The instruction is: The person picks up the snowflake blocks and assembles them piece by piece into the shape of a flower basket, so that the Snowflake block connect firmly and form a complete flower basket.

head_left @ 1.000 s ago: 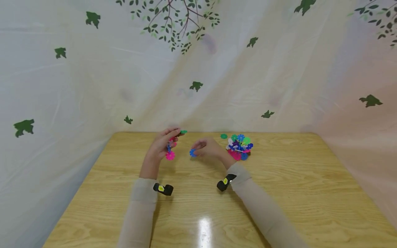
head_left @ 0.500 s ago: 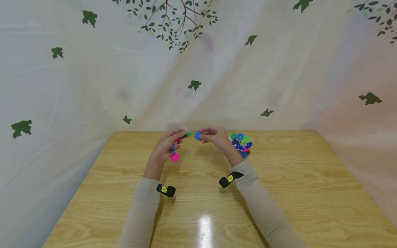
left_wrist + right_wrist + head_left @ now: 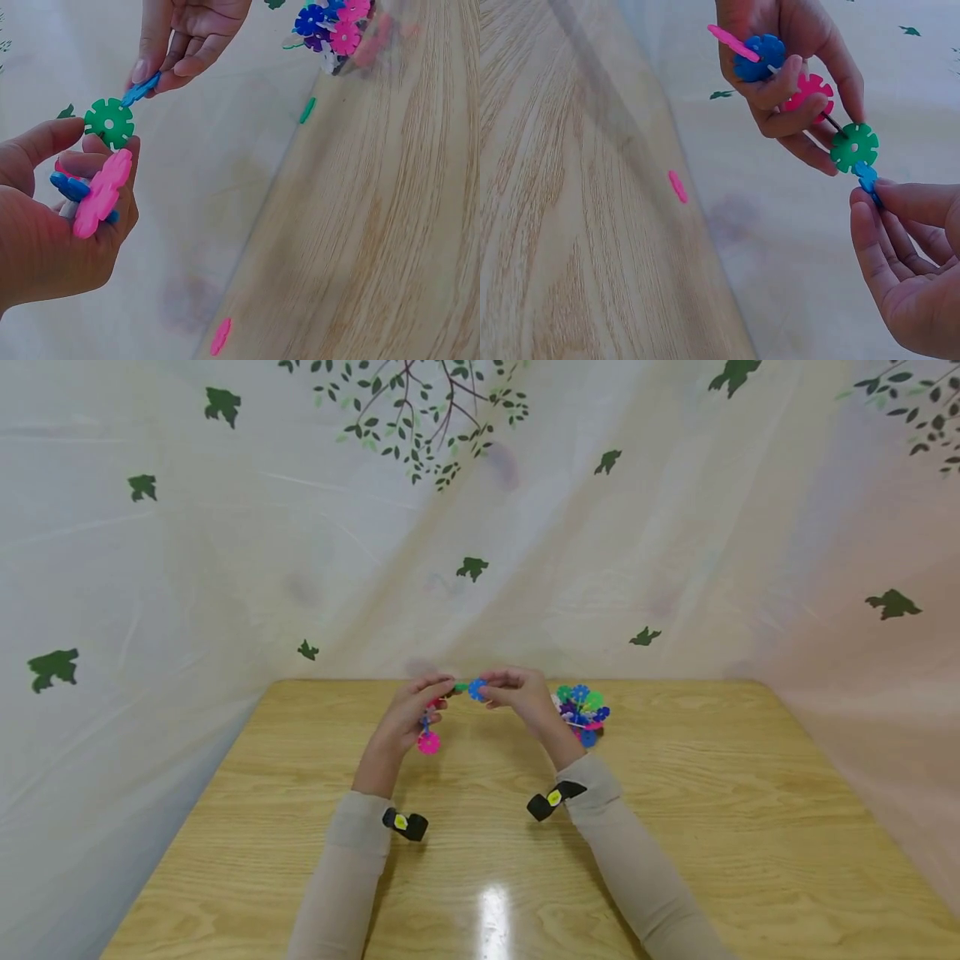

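Note:
My left hand [image 3: 405, 718] holds a chain of linked notched plastic discs above the table. In the right wrist view the chain runs from a pink disc [image 3: 733, 43] through a blue disc [image 3: 759, 58] and a reddish-pink disc [image 3: 810, 96] to a green disc [image 3: 854, 148] at its end. Left thumb and fingers pinch close by the green disc. Thumb and fingers of my right hand [image 3: 528, 697] pinch a single light-blue disc [image 3: 865, 180], its edge right at the green disc's rim. Curled fingers hide part of the chain.
A heap of mixed-colour discs [image 3: 588, 714] lies on the wooden table [image 3: 675, 827] to the right, partly behind the right wrist. Near the table's far edge lie a loose green disc [image 3: 307, 110] and a loose pink disc [image 3: 221, 337]. A printed curtain [image 3: 375, 568] hangs behind.
The right hand has lifted the blue disc from low over the table up to the green disc at the chain's end. The left hand has shifted slightly right with the chain.

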Demonstrator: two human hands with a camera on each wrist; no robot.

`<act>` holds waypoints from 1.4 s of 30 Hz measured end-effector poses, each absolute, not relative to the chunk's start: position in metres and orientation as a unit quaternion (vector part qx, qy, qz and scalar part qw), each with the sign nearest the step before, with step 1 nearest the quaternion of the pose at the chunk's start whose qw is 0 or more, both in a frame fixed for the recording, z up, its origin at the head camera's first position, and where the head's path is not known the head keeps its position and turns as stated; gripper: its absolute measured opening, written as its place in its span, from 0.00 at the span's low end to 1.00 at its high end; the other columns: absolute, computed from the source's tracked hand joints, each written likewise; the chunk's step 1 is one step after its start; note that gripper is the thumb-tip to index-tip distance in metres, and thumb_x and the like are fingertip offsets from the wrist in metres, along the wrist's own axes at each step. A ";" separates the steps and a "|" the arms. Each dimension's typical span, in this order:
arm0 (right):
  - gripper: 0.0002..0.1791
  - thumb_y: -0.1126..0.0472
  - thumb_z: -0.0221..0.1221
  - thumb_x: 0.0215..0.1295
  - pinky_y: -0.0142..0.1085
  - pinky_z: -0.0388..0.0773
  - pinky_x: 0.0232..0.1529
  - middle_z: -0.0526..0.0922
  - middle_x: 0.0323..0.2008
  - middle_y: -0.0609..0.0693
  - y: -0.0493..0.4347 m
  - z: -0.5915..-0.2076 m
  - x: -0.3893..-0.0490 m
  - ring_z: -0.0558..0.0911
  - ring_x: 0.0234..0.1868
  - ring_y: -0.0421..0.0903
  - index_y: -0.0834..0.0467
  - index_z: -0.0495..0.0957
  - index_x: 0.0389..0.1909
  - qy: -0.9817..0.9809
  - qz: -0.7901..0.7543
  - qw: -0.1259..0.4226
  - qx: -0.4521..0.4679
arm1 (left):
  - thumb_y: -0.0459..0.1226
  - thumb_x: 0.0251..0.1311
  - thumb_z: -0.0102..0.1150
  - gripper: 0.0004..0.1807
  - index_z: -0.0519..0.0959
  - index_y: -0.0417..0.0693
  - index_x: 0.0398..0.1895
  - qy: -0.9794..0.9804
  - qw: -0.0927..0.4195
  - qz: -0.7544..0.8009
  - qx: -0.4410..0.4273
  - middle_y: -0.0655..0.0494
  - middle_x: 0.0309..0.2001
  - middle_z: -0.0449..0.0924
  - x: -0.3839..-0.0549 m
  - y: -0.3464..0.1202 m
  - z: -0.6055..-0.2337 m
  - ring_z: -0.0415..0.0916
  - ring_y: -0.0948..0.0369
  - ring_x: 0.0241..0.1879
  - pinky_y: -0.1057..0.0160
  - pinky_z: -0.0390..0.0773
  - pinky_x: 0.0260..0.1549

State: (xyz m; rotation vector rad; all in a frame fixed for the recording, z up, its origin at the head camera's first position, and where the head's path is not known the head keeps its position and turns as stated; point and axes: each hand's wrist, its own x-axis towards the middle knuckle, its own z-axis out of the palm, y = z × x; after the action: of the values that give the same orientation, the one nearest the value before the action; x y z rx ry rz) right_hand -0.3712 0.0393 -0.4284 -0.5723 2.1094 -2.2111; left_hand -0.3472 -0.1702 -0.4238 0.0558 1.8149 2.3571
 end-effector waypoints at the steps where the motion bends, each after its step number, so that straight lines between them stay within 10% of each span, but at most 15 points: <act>1: 0.15 0.72 0.64 0.66 0.33 0.87 0.36 0.86 0.30 0.43 0.039 -0.428 -0.371 0.86 0.30 0.40 0.76 0.80 0.51 0.679 -0.711 0.015 -0.183 | 0.35 0.74 0.56 0.04 0.80 0.51 0.43 0.609 0.085 0.788 0.018 0.62 0.33 0.80 -0.347 -0.170 -0.423 0.69 0.70 0.27 0.77 0.66 0.18; 14: 0.15 0.72 0.64 0.66 0.35 0.87 0.38 0.87 0.32 0.43 0.039 -0.426 -0.369 0.86 0.32 0.39 0.77 0.80 0.51 0.667 -0.724 -0.003 -0.176 | 0.38 0.73 0.58 0.18 0.76 0.37 0.60 0.627 0.096 0.773 0.024 0.60 0.38 0.77 -0.347 -0.165 -0.424 0.70 0.69 0.27 0.76 0.66 0.19; 31: 0.13 0.70 0.66 0.65 0.40 0.87 0.40 0.89 0.32 0.45 0.042 -0.421 -0.365 0.85 0.28 0.40 0.75 0.83 0.46 0.687 -0.702 -0.022 -0.186 | 0.40 0.72 0.60 0.11 0.85 0.54 0.29 0.653 0.095 0.751 0.022 0.61 0.29 0.76 -0.344 -0.161 -0.424 0.70 0.67 0.30 0.72 0.66 0.21; 42: 0.13 0.70 0.67 0.63 0.32 0.84 0.36 0.89 0.32 0.46 0.039 -0.421 -0.365 0.85 0.27 0.45 0.76 0.84 0.45 0.667 -0.719 -0.043 -0.188 | 0.41 0.71 0.61 0.12 0.89 0.47 0.48 0.655 0.068 0.752 0.032 0.63 0.35 0.78 -0.342 -0.158 -0.421 0.71 0.66 0.33 0.71 0.66 0.25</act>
State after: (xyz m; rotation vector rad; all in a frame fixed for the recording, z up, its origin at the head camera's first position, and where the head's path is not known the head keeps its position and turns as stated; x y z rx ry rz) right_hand -0.3649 0.0389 -0.4209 -0.6084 2.1562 -2.3247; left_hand -0.3424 -0.1584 -0.4211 0.0954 1.9725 2.2656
